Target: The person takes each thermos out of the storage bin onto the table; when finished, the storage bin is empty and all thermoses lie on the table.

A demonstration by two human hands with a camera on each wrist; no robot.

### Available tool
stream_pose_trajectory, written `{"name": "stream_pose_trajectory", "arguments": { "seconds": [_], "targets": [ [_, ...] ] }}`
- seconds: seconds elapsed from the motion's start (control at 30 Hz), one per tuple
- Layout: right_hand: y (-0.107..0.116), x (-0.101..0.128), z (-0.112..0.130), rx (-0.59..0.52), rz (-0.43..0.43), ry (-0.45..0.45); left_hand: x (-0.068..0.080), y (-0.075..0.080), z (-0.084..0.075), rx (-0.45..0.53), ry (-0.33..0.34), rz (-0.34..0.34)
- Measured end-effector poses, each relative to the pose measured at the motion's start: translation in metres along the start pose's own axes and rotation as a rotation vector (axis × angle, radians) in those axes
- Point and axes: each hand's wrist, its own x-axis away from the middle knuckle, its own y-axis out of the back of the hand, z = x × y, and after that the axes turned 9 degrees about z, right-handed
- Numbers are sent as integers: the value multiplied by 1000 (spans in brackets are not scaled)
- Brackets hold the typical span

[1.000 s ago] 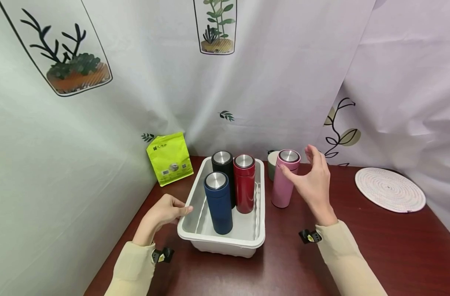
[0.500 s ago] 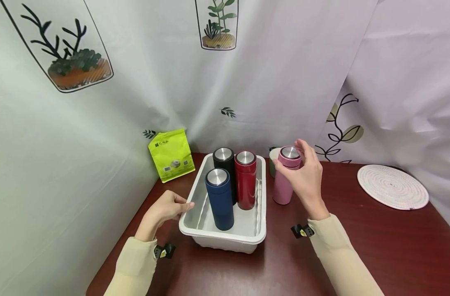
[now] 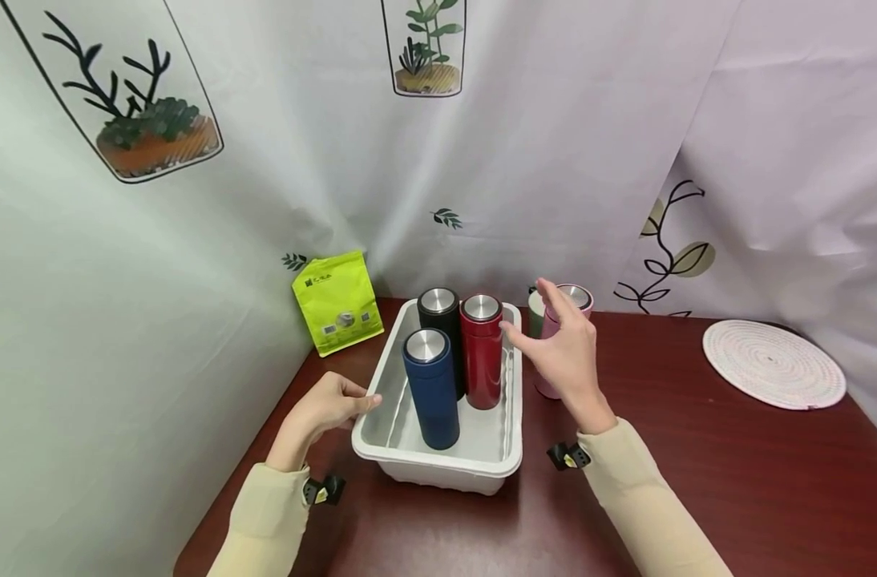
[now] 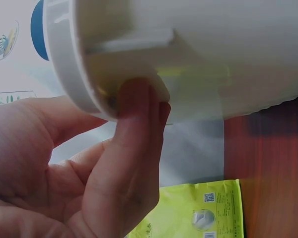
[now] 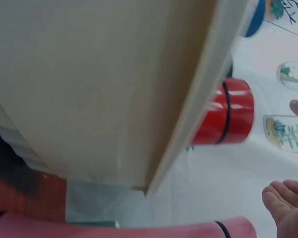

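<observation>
The left hand [image 3: 330,405] pinches the white plastic tub [image 3: 430,463] at its nine o'clock rim; the tub looks light, slightly flexible. Inside stand the blue flask [image 3: 433,401], black flask [image 3: 442,319] and, at one o'clock, red flask [image 3: 483,361], probably rigid, weighty and slick: best held just below the lid. The right hand [image 3: 564,353], spread wide, holds nothing.

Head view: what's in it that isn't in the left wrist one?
Of those two, only the head view shows the red bottle, black bottle, pink bottle, round mat and right hand. Only the left wrist shows fingertips under the rim of the white tub. Both show the left hand, white tub, green bag, table and blue bottle, just its edge in the left wrist.
</observation>
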Motion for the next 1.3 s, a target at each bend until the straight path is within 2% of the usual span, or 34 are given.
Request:
{"name": "stream_pose_trajectory", "arguments": {
  "seconds": [0.3, 0.43, 0.7, 0.87, 1.0, 1.3],
  "targets": [
    [-26, 3, -9, -11, 196, -102, 0, 0, 1, 10, 0, -11],
    [-27, 3, -16, -22, 252, -159, -5, -2, -3, -6, -3, -11],
    [-40, 6, -23, -33, 309, -190, -4, -6, 0, -71, 11, -37],
    [-53, 6, -26, -80, 339, -161, -2, -7, 3, -62, 13, -47],
    [-58, 8, -25, -81, 365, -185, 0, -7, 5, -49, 14, -48],
    [-60, 8, -22, -53, 322, -206, -2, -7, 4, -75, 14, -53]
  ]
}}
